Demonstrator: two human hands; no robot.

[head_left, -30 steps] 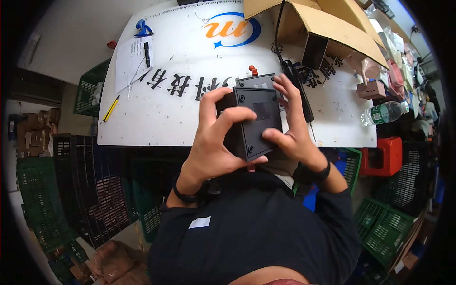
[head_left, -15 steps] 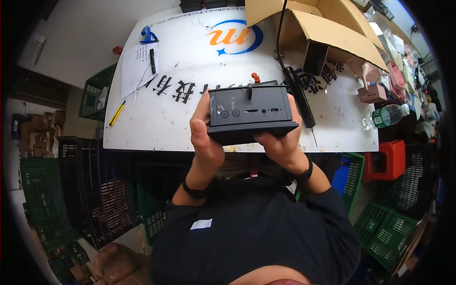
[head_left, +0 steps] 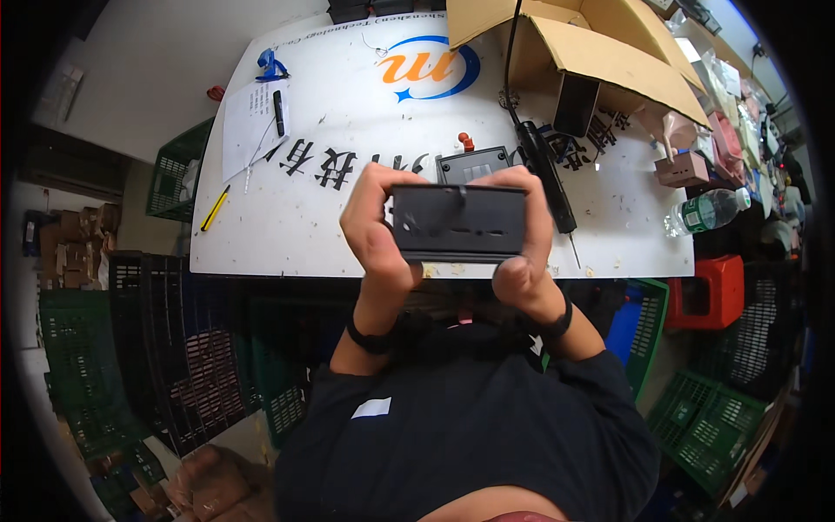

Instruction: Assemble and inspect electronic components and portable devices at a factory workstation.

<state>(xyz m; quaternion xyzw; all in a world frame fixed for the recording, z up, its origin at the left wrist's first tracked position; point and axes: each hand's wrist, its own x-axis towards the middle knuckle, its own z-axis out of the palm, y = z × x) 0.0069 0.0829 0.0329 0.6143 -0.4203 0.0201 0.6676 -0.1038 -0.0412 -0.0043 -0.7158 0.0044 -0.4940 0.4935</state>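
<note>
Between my hands, above the table's near edge, is a black box-shaped electronic device (head_left: 459,217), its near face blurred by motion. Small port openings show faintly on that face. My left hand (head_left: 380,239) grips the left end, fingers bent over the far edge and thumb on the near side. My right hand (head_left: 529,239) holds the right end in the same way. Just beyond the device lies a flat dark panel (head_left: 474,163) with screw holes at its corners, partly hidden by my right fingers. A small red-orange piece (head_left: 465,141) stands behind the panel.
A black electric screwdriver (head_left: 548,178) with a cord lies right of my hands on the white table (head_left: 304,226). An open cardboard box (head_left: 617,65), a dark block (head_left: 576,106) and a plastic bottle (head_left: 709,212) are farther right. Paper (head_left: 252,130), a pen (head_left: 279,113) and a yellow cutter (head_left: 215,209) lie left.
Both hands have tilted the device, so its lower ledge shows far less. It has shifted slightly nearer to me, exposing more of the flat panel behind. My fingers now show over its far edge.
</note>
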